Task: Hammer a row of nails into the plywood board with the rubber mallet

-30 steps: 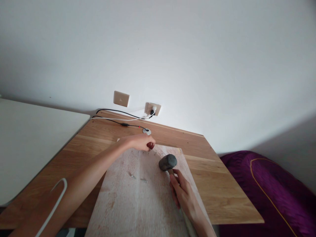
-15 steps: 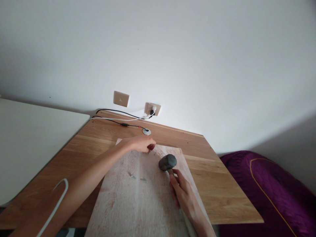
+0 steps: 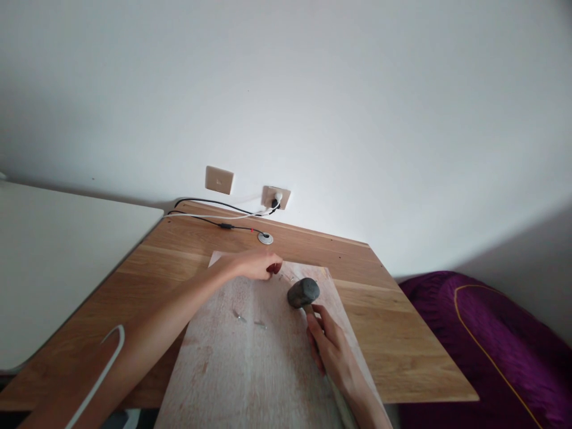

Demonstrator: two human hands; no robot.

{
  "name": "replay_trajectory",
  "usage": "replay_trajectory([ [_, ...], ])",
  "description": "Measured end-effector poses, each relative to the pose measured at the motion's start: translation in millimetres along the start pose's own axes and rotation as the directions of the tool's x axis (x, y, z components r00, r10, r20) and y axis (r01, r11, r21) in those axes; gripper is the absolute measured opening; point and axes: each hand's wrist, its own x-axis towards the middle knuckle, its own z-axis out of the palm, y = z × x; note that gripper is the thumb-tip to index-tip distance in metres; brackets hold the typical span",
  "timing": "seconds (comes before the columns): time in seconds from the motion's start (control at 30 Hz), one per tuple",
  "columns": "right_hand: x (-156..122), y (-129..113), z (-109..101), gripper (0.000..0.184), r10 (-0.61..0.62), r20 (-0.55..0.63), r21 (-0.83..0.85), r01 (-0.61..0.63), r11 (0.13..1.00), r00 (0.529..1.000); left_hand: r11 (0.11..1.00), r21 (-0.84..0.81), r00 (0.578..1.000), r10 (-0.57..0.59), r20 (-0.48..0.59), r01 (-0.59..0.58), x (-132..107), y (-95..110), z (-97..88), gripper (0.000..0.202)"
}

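Note:
My right hand (image 3: 333, 342) is wrapped round the handle of a rubber mallet (image 3: 304, 292), whose dark grey head hangs over the right part of a pale, whitewashed wooden board (image 3: 250, 369). At the board's far end my left hand (image 3: 263, 264) is closed, its fingertips pinched together and pointing down. What the fingertips hold, if anything, is too small to make out. Two small, shiny, thin pieces (image 3: 239, 316) lie on the board nearer to me, and more tiny pieces (image 3: 291, 278) sit between the left fingertips and the mallet head.
Under the board is a wooden desk (image 3: 393, 333). Black and white cables (image 3: 210, 215) run along its back to a wall socket (image 3: 276, 197), beside a metal cable grommet (image 3: 265, 238). A white panel (image 3: 75, 256) borders the left; a purple cloth-covered thing (image 3: 473, 333) stands right.
My left hand has barely shifted at the far end of the board, its fingertips still pinched. The mallet stays in my right hand, almost unmoved.

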Motion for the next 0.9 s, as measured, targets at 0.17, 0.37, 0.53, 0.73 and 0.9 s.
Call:
replay_trajectory([
  [0.17,0,0,0,0.065,-0.013,0.010,0.004,0.013,1.000,1.000,0.995,-0.103,0.983,0.001,-0.182,-0.020,-11,-9,23.4,0.025],
  [0.37,1,1,0,0.061,-0.044,0.000,0.019,0.044,0.999,0.999,0.955,-0.296,0.939,-0.088,-0.332,-0.015,-21,-15,45.6,0.011],
  [0.53,2,3,0,0.057,-0.057,0.003,-0.027,0.057,0.998,0.998,0.962,-0.274,0.925,-0.106,-0.364,0.002,-22,-11,49.5,0.003],
  [0.73,2,1,0,0.054,-0.064,0.003,-0.042,0.064,0.997,0.998,0.969,-0.240,0.906,-0.154,-0.394,0.061,-23,-11,50.5,0.009],
  [0.9,1,2,0,0.052,-0.068,0.007,-0.032,0.069,0.997,0.998,0.969,-0.230,0.908,-0.171,-0.382,0.085,-24,-13,49.6,0.012],
])
